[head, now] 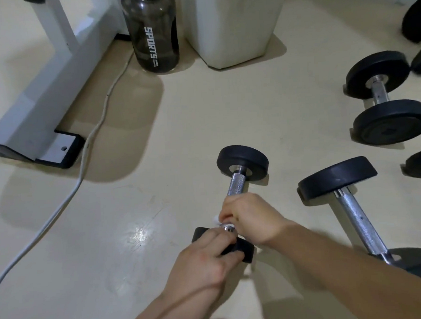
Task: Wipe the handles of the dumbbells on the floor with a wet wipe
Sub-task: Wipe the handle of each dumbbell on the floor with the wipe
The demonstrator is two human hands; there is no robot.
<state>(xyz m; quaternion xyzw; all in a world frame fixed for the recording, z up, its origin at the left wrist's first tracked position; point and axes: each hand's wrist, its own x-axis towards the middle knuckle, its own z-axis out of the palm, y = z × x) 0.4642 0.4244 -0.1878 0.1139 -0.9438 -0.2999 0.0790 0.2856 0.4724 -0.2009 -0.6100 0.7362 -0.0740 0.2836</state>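
Dumbbell (235, 187): knurled chrome handle (236, 181), round black ends (242, 160).

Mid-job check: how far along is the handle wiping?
Done: no handle can be confirmed as wiped; nothing visible shows it. In hand: the left hand grips the near dumbbell by its end while the right hand holds the wipe round its handle, at the near end. Left, probably: the rest of that handle, then the long dumbbell, the far dumbbell and others cut off at the right edge.
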